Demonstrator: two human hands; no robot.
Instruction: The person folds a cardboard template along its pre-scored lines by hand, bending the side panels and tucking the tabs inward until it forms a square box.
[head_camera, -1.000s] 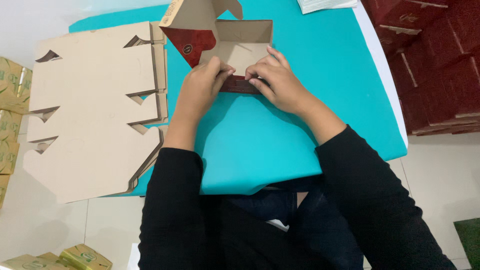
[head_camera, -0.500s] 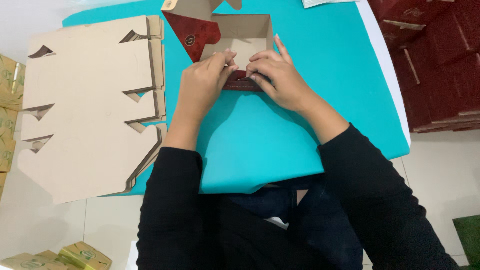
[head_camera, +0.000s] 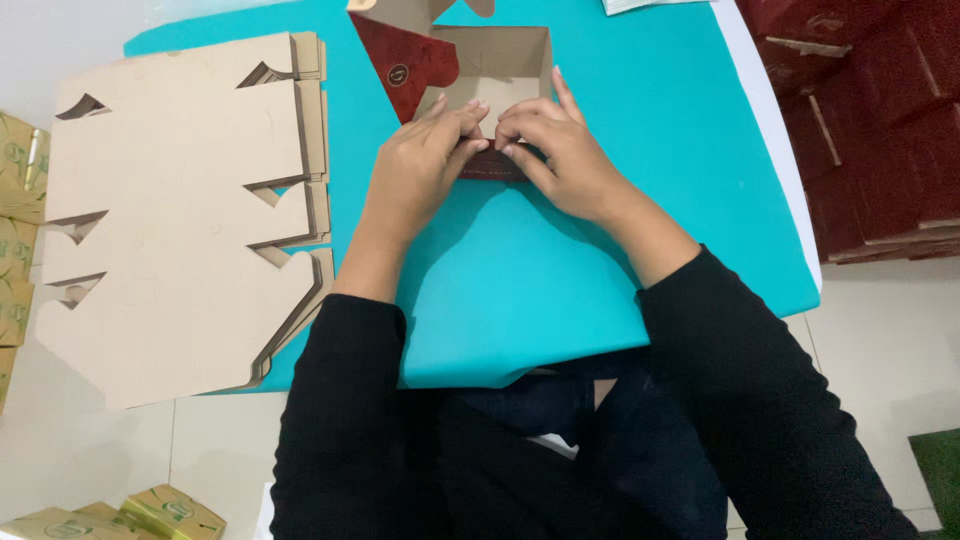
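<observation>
Both hands meet on the near wall of a half-formed dark red carton (head_camera: 470, 80), which sits on the turquoise table cover (head_camera: 520, 290) just beyond the fingertips; the left hand (head_camera: 425, 160) pinches the folded near flap (head_camera: 492, 165) from its left, thumb and forefinger clenched on the edge; the right hand (head_camera: 555, 150) presses the same flap from the right, fingers curled over the top with one finger stretched out along the wall towards the open inside. Neither hand is released; both are grasping that one strip of card.

Beyond the grip the carton's plain brown inside lies open, and a red side panel (head_camera: 410, 60) stands up loose to the upper left of the left hand, unheld; to the far left of the grip lies a stack of flat die-cut brown blanks (head_camera: 170, 220); well to the right, off the table, stand stacked dark red boxes (head_camera: 880, 120).

The risk, as I judge it, lies in the fold; if the two hands press unevenly the flap may crease off its score line, or a tab may buckle rather than seat; the loose red panel could swing inward and be trapped under the fold; and since nothing pins the carton down but the pinch itself, a hard push away may slide it across the smooth cover.
</observation>
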